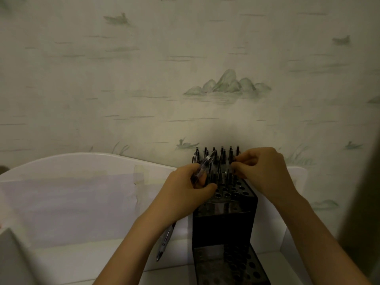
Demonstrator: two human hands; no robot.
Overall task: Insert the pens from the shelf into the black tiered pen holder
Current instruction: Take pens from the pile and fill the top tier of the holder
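Dim wallpapered wall behind a white shelf (102, 258). We note the pen holder (225, 214) at its right end, far rows filled. Left hand (185, 190) closed around a spare pen (202, 166), likely staged; right hand (261, 167) pinches another (233, 161), apparently seating it. One pen (164, 241) lies waiting left of the holder.

Both hands (224, 177) over the pen holder (225, 219), pens (202, 167) in left grip

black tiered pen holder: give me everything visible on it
The black tiered pen holder looks like glossy dark plastic, stepped in tiers of round holes. It stands on the white shelf by the wall. Back rows hold upright pens; nearer and lower holes are empty. Both the left hand and right hand work over its top tier.
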